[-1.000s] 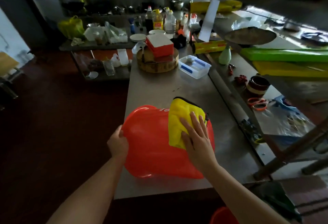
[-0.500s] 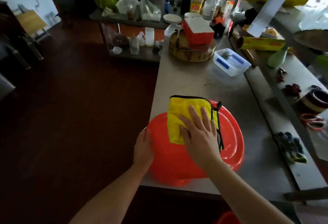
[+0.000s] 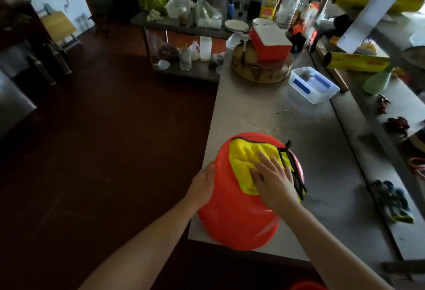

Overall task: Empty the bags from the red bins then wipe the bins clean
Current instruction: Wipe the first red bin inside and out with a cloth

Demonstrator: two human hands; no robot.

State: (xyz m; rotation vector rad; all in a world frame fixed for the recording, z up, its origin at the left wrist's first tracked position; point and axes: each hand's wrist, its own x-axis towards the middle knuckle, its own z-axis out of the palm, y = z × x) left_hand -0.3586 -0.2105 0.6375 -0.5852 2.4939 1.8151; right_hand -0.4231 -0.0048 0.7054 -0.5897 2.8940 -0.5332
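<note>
Plainly, with the right hand (image 3: pixel 273 181) pressing the cloth (image 3: pixel 243 158) flat-fingered on the upturned bin (image 3: pixel 232 218) and the left hand (image 3: pixel 203 185) only laid open against its side, a hard stroke could skid the bin off the table (image 3: pixel 264 110) edge.

A working kitchen: a long steel table (image 3: pixel 264 115) carries a thick round chopping block (image 3: pixel 262 71), and at the top of the frame stand oil and sauce bottles (image 3: pixel 268 6), stacked plates (image 3: pixel 236 25) and rolls of cling film (image 3: pixel 355 62).
</note>
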